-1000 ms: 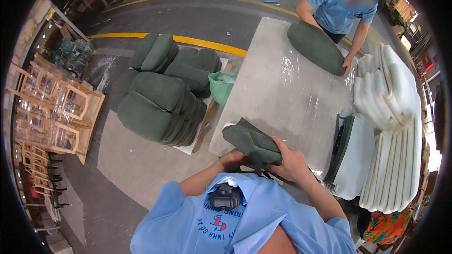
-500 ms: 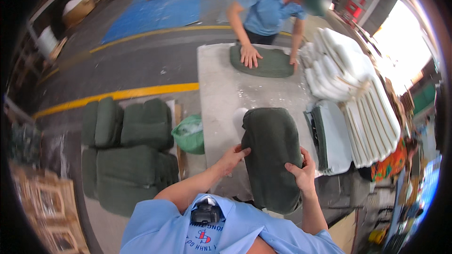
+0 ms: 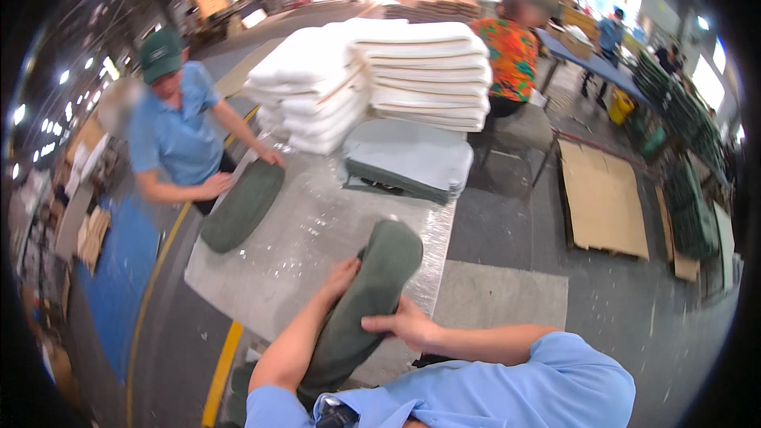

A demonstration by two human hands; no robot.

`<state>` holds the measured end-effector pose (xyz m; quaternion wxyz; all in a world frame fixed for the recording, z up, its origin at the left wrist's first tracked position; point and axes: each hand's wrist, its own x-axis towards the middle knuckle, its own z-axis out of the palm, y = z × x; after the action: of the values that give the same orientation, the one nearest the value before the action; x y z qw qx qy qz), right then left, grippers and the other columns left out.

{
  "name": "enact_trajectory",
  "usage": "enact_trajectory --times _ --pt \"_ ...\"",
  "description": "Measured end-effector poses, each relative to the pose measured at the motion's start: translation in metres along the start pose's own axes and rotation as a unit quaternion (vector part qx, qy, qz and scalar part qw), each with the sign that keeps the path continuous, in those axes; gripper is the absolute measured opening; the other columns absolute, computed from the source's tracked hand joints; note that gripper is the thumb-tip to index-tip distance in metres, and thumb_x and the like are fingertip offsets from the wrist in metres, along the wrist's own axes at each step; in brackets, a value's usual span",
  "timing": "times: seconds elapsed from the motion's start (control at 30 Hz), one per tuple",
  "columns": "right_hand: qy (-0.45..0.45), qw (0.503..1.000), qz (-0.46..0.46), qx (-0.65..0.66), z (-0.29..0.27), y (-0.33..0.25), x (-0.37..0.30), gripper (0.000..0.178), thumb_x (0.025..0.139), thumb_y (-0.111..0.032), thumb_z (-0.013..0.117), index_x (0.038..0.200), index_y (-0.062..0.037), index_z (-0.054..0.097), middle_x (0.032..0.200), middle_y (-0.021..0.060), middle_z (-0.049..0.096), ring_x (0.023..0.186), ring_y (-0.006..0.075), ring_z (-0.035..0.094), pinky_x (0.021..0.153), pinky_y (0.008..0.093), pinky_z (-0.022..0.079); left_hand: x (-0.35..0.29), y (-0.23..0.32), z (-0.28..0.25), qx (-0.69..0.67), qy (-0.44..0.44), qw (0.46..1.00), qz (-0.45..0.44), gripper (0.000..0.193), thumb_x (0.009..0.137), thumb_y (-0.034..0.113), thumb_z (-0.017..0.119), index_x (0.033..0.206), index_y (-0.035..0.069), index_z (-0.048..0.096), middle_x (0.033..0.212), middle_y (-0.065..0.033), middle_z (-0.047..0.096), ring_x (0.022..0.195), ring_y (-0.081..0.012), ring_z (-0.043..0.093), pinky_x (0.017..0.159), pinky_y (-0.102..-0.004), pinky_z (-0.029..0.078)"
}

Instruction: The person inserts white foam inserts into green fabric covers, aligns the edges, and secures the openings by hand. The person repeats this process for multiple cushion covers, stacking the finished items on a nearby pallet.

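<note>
A dark green fabric-covered cushion (image 3: 379, 276), long and rounded at its far end, is held tilted above the near part of the wrapped table (image 3: 273, 289). My left hand (image 3: 342, 276) grips its left edge, the fingertips partly hidden by it. On the right side my right hand (image 3: 406, 325) is closed round the cushion, thumb over its face and fingers mostly hidden beneath. Across the table, a co-worker in a cap has both hands at another dark green cushion (image 3: 244, 206) lying flat.
White foam pads (image 3: 428, 71) stand in tall piles at the table's far side. Before them lies a stack of grey-blue and dark green pieces (image 3: 408, 154). A person in a patterned shirt (image 3: 507, 55) is beyond. Flat cardboard (image 3: 604, 198) lies on the floor at right.
My view has swung to the right, bringing the white piles to the middle. The cushion in my hands now shows narrower and slanted. Both hands still hold it.
</note>
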<state>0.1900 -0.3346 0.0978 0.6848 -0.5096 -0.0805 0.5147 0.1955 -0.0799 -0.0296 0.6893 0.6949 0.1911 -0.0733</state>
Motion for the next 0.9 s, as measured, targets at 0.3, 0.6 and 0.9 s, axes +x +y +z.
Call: enact_trajectory --times 0.3,0.6,0.9 --pt "-0.264 0.950 0.089 -0.139 -0.091 0.042 -0.055 0.088 0.098 -0.044 0.078 0.160 0.0033 0.038 0.160 0.0178 0.048 0.148 0.0258 0.043 0.124 0.0399 0.035 -0.047 -0.061 0.057 0.173 -0.185 0.953 -0.164 0.048 0.113 0.041 0.048 0.138 0.003 0.065 0.125 -0.0070 0.072 0.115 -0.0149 0.061 0.104 -0.0357 0.048" --pt "-0.238 0.914 -0.017 -0.328 -0.111 0.081 -0.057 0.061 0.100 -0.036 0.073 0.148 -0.0020 0.056 0.151 0.0219 0.058 0.138 0.0355 0.055 0.119 0.0420 0.042 -0.059 -0.041 0.057 0.194 -0.226 0.941 -0.159 0.042 0.114 0.038 0.047 0.129 0.003 0.067 0.112 -0.0033 0.070 0.106 -0.0121 0.059 0.097 -0.0324 0.049" --pt "0.222 0.950 0.056 -0.214 -0.168 0.076 -0.039 0.030 0.107 -0.021 0.060 0.128 -0.0020 0.070 0.099 0.0083 0.074 0.089 0.0173 0.068 0.081 0.0357 0.056 -0.074 -0.069 0.072 0.404 -0.074 0.902 0.132 0.023 0.103 0.023 0.061 0.104 0.002 0.070 0.112 -0.0236 0.073 0.107 -0.0420 0.066 0.090 -0.0478 0.052"
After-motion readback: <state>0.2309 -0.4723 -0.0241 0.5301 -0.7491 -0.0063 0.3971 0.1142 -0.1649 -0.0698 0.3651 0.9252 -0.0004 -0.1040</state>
